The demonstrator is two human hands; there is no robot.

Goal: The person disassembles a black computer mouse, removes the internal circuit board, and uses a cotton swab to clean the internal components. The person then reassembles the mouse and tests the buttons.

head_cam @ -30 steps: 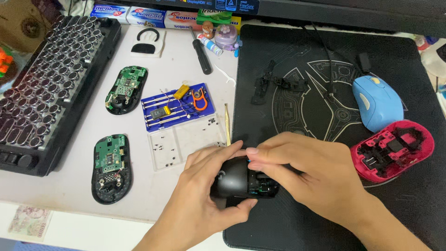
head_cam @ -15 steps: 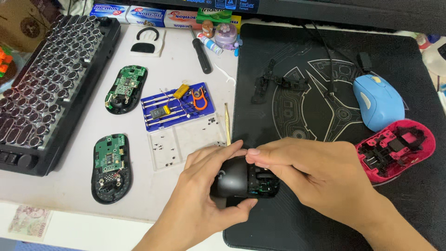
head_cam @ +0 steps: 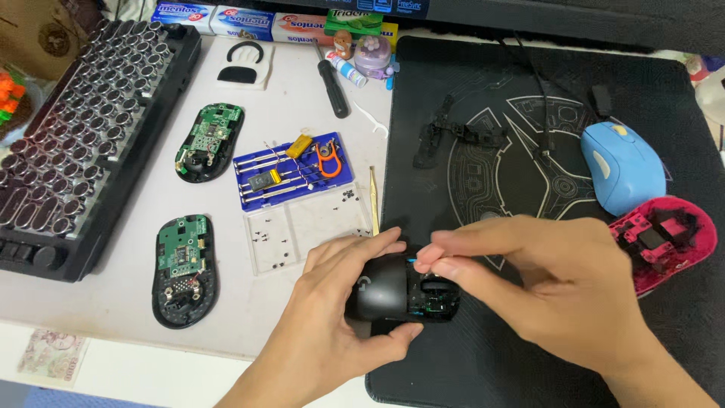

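black mouse | at mat left edge | both hands grip it: L cups, R pinches top

You see top edge: two blue-white candy boxes | white-red gum pack | green gum pack on it | dark monitor base behind.
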